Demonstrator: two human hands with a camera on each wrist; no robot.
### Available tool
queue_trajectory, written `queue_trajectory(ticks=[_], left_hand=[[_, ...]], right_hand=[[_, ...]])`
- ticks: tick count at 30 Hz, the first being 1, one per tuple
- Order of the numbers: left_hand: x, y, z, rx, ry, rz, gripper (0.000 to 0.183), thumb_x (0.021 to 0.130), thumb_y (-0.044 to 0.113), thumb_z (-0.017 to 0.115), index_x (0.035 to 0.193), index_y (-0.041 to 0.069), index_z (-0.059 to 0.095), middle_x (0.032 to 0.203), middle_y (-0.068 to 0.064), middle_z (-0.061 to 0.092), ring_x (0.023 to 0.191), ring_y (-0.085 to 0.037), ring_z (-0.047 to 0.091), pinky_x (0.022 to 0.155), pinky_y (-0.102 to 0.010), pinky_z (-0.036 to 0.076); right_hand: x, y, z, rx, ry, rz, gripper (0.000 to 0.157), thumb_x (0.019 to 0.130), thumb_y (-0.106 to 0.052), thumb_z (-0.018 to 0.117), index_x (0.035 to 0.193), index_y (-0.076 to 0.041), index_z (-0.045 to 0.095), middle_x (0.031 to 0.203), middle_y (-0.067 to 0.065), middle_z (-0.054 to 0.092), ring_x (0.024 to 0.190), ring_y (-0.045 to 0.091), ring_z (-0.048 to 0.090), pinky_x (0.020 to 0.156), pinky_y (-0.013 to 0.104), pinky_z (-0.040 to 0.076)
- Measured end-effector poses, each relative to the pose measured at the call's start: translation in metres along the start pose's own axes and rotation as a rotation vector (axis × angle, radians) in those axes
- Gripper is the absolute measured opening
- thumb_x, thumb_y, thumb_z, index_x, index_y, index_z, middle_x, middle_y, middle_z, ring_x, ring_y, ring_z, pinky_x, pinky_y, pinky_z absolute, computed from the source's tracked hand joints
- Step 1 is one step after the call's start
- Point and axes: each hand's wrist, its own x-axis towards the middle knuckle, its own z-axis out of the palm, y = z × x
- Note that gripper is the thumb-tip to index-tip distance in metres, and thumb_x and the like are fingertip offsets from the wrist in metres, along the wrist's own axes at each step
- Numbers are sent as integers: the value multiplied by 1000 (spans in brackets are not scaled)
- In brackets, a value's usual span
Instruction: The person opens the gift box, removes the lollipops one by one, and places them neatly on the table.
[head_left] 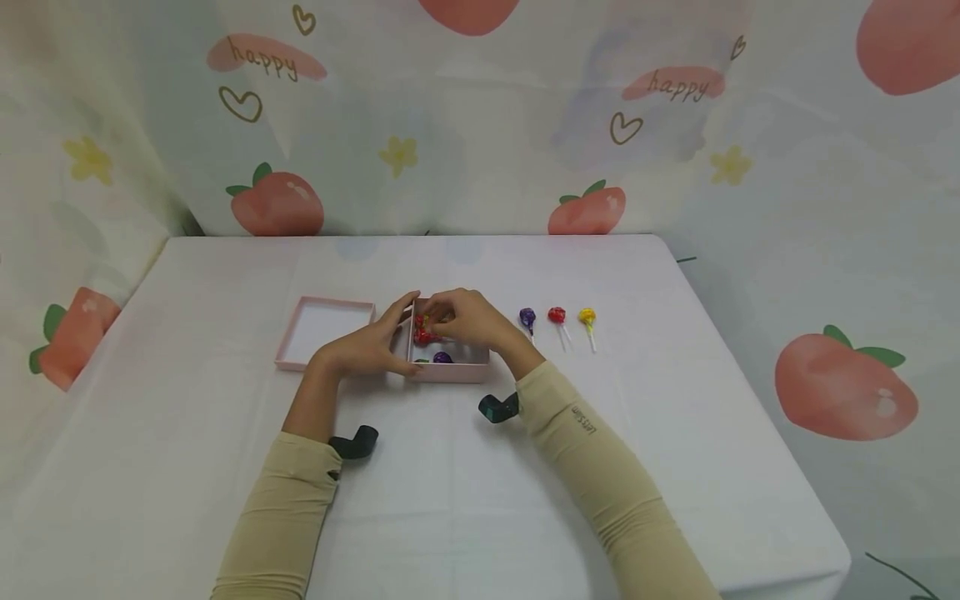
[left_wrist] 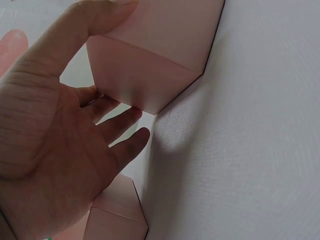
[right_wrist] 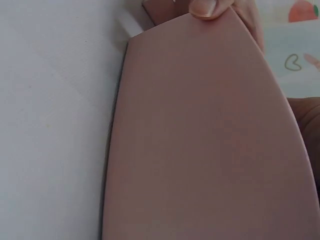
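A pink box (head_left: pixel 450 374) stands on the table with lollipops inside, among them red ones (head_left: pixel 422 335) and a purple one (head_left: pixel 442 357). My left hand (head_left: pixel 367 343) grips the box's left side, thumb (left_wrist: pixel 112 17) against the front wall and a finger at the back corner. My right hand (head_left: pixel 467 318) reaches over the right wall into the box, its bent fingers pinching a lollipop among the red ones; the fingertips are partly hidden. In the right wrist view the box wall (right_wrist: pixel 200 130) covers most of that hand.
Left of the box lies a pink-rimmed lid (head_left: pixel 291 365) with a white inside. To the right, a purple lollipop (head_left: pixel 527 317), a red lollipop (head_left: pixel 557 315) and a yellow lollipop (head_left: pixel 587 317) lie in a row on the white tablecloth (head_left: pixel 450 500). A patterned curtain hangs behind.
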Motion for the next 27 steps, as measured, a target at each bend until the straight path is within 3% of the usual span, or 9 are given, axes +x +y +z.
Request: queue_trajectory(ticks=[8,17,27], left_hand=[[-3,5,-2,7,0,-1,126,81,27,91,167,24,-2,170,-15,12,156,-30,8,122,-56,10],[0,1,-2,7,3,-12,125,82,28,90,167,24,-2,170,-14,12,156,-29,11,121,-57,13],[-1,2,0,-13,5,-11,125,82,24,90,167,24,-1,171,-13,9,156,-27,11,121,-56,14]], right_hand=[[2,-2,2,-43,-30,20,29,95,-9,76,124,-9,72,103,1,74,98,17,69,90,38,54],[3,-2,6,-36,-170,-33,31,90,-3,80,120,-2,72,98,4,76,92,14,73,83,30,57],[2,-5,13,-190,-151,-64,23,88,-9,83,111,-11,79,95,-3,75,90,8,70,82,27,55]])
